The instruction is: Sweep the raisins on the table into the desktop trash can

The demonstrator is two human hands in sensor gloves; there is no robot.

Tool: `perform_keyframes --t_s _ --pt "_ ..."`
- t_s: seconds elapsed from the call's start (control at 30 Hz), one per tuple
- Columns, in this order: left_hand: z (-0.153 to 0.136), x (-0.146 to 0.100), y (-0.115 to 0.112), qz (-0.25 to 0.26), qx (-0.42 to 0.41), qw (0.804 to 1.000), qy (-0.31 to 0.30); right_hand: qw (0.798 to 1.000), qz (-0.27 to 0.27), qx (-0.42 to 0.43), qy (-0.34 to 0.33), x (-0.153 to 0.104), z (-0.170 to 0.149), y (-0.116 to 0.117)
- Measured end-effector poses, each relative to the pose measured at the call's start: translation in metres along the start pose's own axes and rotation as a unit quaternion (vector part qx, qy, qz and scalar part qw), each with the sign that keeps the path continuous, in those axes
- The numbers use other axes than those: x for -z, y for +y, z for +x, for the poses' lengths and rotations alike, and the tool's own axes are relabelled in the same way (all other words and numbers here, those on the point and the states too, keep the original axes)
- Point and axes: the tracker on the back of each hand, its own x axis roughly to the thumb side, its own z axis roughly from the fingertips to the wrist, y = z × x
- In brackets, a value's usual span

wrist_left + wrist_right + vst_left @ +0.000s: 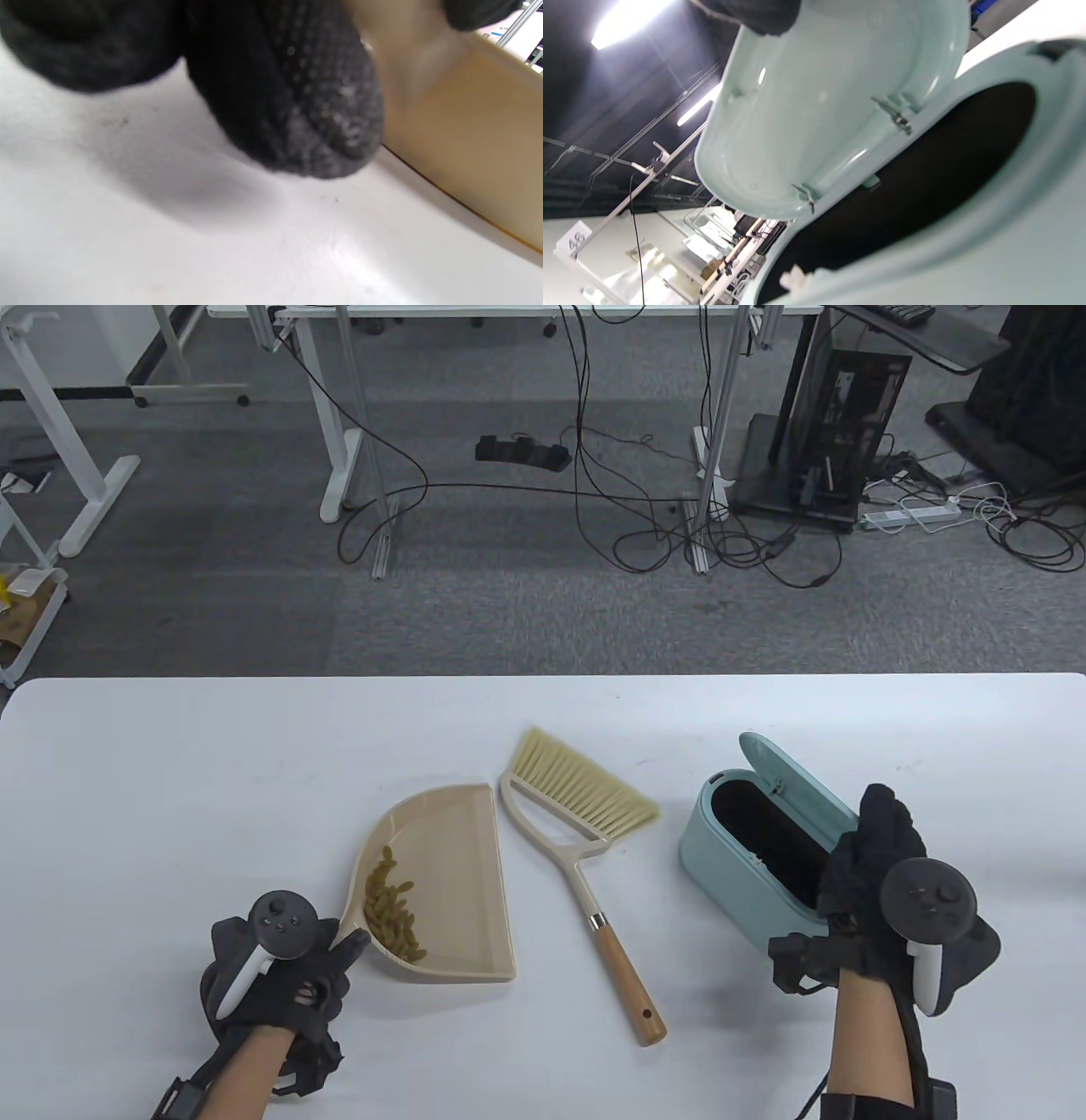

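- My left hand (280, 976) sits at the near corner of the dustpan (458, 891), fingers (305, 114) on its handle end; a fingertip touches the table and the pan's tan wall is right beside it. How tightly I'm gripping, I cannot tell.
- My right hand (882, 882) rests on the near end of the trash can (721, 840), fingers draped over the rim and lid (814, 106), keeping it propped open.
- The raisins (392, 908) lie piled in the pan's curved back, none visible loose on the table (170, 814).
- The brush (585, 848) lies untouched between pan and can.
- Next I'd lift the pan level, carry it over the brush, and tip the straight edge slowly into the dark opening, holding the can steady.
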Motion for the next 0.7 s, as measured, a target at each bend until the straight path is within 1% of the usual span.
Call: perform_keyframes --t_s 0.17,0.27,0.4,0.47,0.53,0.63,0.7 --pt "0.000 0.000 0.000 0.000 0.000 1.000 0.000 1.000 -0.001 0.002 0.009 0.006 -0.011 -0.004" --pt "0.000 0.000 0.000 0.000 0.000 1.000 0.001 0.999 0.004 0.032 0.020 0.009 -0.019 -0.007" --pt "0.000 0.001 0.000 0.002 0.001 1.000 0.001 0.999 -0.004 0.027 0.020 0.007 -0.030 -0.012" --pt "-0.001 0.000 -0.001 0.004 0.001 1.000 0.001 0.999 -0.008 0.031 0.010 0.003 -0.036 -0.013" --pt "-0.001 0.000 -0.001 0.006 0.000 1.000 0.001 1.000 -0.001 0.023 -0.007 -0.002 -0.041 -0.013" --pt "-0.001 0.000 -0.001 0.007 -0.002 1.000 0.001 0.999 0.024 -0.021 -0.042 -0.014 -0.050 -0.010" --pt "-0.001 -0.001 -0.002 0.012 -0.005 1.000 0.001 0.996 0.044 -0.050 -0.053 -0.023 -0.057 -0.007"
